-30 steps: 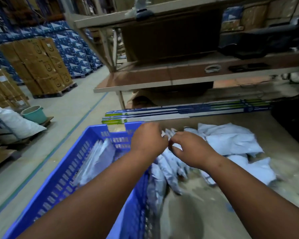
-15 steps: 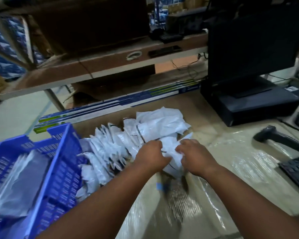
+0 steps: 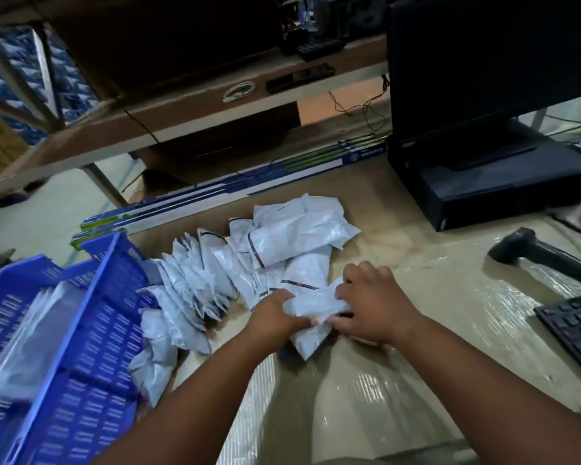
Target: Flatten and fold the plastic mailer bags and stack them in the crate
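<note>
Two hands hold one white mailer bag (image 3: 316, 305) between them, just above the counter (image 3: 433, 330): the left hand (image 3: 275, 318) grips its left end, the right hand (image 3: 373, 302) its right. The loose mailer pile (image 3: 249, 263) lies just beyond, the blue crate (image 3: 91, 330) further left.

Warehouse packing desk (barcode scanner (image 3: 544, 260), stacked cartons (image 3: 71, 85))

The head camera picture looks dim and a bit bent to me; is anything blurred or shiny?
Head view: dim overall, the monitor nearly black; glare streaks the clear plastic over the table; the blue crate smears at the left edge; the shelf bows from the wide lens; both hands and their mailer bag stay fairly sharp.
</note>
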The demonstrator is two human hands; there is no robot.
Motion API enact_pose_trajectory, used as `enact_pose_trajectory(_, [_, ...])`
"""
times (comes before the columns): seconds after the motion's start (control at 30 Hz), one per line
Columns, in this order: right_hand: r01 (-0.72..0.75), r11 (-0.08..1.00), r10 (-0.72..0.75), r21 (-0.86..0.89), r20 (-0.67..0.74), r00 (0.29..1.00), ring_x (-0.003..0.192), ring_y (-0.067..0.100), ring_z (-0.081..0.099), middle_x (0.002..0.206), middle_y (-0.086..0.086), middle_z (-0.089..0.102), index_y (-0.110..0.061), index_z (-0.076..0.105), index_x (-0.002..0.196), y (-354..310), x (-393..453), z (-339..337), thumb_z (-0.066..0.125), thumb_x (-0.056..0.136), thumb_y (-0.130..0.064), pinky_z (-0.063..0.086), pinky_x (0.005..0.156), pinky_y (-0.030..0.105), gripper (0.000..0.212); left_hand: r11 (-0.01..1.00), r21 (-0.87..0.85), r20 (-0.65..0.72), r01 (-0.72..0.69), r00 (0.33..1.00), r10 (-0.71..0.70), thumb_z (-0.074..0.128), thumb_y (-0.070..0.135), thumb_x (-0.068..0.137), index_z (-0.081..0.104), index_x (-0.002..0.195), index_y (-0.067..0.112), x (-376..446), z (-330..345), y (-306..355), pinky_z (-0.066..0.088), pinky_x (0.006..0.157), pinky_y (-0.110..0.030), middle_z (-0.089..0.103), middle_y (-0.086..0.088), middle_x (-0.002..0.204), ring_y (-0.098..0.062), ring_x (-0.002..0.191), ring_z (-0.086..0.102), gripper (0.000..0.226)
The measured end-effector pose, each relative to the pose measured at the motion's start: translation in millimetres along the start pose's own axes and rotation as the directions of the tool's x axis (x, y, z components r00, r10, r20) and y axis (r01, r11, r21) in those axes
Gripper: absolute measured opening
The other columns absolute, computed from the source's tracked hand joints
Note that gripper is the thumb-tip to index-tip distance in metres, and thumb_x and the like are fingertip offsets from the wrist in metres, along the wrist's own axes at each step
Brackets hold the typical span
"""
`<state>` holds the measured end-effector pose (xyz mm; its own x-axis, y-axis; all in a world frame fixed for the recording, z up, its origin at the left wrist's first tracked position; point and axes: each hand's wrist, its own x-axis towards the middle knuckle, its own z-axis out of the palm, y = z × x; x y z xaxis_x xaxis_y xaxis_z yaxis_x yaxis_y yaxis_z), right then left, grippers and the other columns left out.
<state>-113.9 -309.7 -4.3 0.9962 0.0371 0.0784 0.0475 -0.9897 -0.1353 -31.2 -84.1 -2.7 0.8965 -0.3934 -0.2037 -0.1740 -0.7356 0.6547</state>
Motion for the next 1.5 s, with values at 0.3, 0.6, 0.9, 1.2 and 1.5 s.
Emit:
enact_pose_trajectory(0.3, [0.194,0.981,-0.192,-0.021,0.069,0.979,0.095,0.022,0.062,0.106,-0.009,0.064,-0.038,0.056,0.117,-30,4,-3,0.062,0.082,-0.059,0.043,0.082,0.041,0.041,0.775,0.535,-0.073,-0.338,0.895,0.441,0.07,0.016,0.077,0.058,0.094,0.027,-56,-44,-44,0.05,0.078,-0.041,0.058,0.009,0.095,-0.018,0.09,0.055,0.023])
enact_pose_trajectory(0.6, [0.289,0.929,-0.306,0.231,0.039,0.951,0.141,0.028,0.052,0.158,0.004,0.052,-0.029,0.051,0.152,-76,-51,65,0.065,0.08,-0.016,0.047,0.115,0.044,0.075,0.662,0.623,-0.015,-0.416,0.84,0.542,0.062,0.013,0.088,0.054,0.09,0.022,-133,-36,-115,0.043,0.07,-0.041,0.058,-0.002,0.097,-0.024,0.083,0.048,0.011])
enact_pose_trajectory(0.9, [0.26,0.938,-0.285,0.229,0.086,0.955,0.156,0.016,0.029,0.169,-0.007,0.032,-0.038,0.037,0.161,-90,-96,60,0.055,0.088,-0.038,0.028,0.126,0.039,0.075,0.614,0.588,0.052,-0.527,0.782,0.621,0.067,0.017,0.092,0.061,0.094,0.022,-156,-45,-162,0.04,0.071,-0.038,0.057,-0.001,0.097,-0.023,0.084,0.05,0.009])
enact_pose_trajectory(1.2, [-0.064,0.936,0.095,0.346,-0.073,0.993,0.15,0.016,0.036,0.164,-0.004,0.042,-0.027,0.046,0.157,-130,-98,21,0.036,0.106,-0.056,0.031,0.124,0.037,0.059,0.646,0.497,-0.071,-0.579,0.715,0.695,0.064,0.026,0.086,0.065,0.096,0.014,-179,-62,-162,0.045,0.082,-0.046,0.058,-0.006,0.108,-0.03,0.097,0.053,0.016])
enact_pose_trajectory(1.5, [-0.211,0.964,0.179,0.159,0.194,0.964,0.163,0.019,0.006,0.177,0.002,0.005,-0.022,0.014,0.169,-128,-75,49,0.029,0.111,-0.052,0.007,0.132,0.042,0.067,0.67,0.474,-0.147,-0.572,0.699,0.7,0.055,0.031,0.101,0.065,0.108,0.014,-157,-35,-101,0.046,0.086,-0.045,0.059,-0.003,0.116,-0.027,0.102,0.053,0.021])
